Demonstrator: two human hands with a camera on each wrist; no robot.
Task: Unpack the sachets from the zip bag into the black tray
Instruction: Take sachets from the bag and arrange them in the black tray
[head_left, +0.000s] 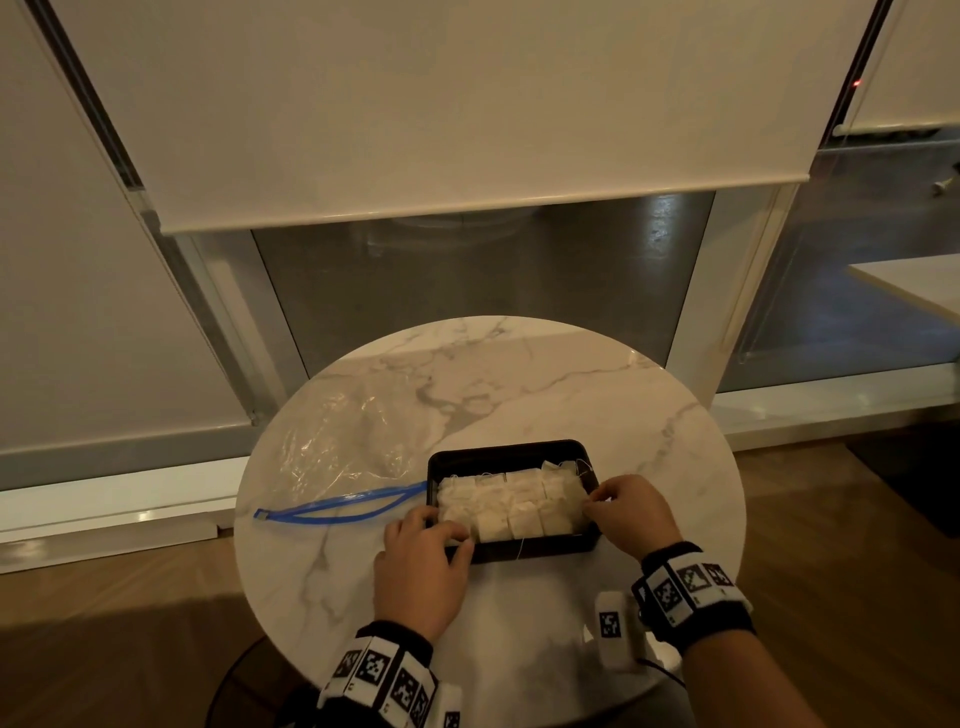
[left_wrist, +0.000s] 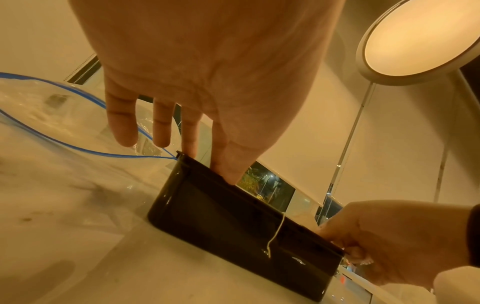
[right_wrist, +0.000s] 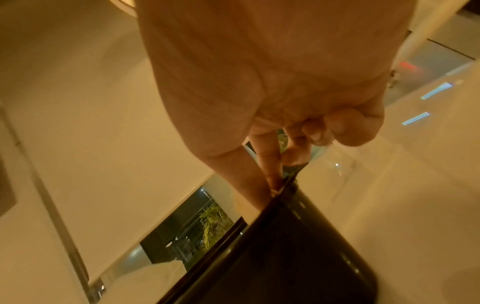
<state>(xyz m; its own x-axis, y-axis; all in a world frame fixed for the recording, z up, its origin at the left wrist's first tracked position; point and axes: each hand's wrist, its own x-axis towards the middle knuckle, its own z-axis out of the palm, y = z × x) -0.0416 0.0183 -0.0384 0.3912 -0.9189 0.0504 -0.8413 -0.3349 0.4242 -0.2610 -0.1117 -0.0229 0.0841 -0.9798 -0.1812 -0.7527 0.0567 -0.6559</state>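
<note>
On the round marble table (head_left: 519, 374) the black tray (head_left: 511, 451) sits packed with white sachets (head_left: 511, 501) in rows. The left hand (head_left: 423, 564) has fairly straight fingers on the tray's near-left rim. The right hand (head_left: 631, 512) is curled at the right rim, pinching what looks like a sachet string, hard to say. The zip bag (head_left: 340, 457) lies flat just left of the tray, mouth open.

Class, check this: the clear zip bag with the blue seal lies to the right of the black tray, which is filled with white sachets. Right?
Not quite. In the head view the clear zip bag lies left of the black tray; white sachets do fill it.
</note>
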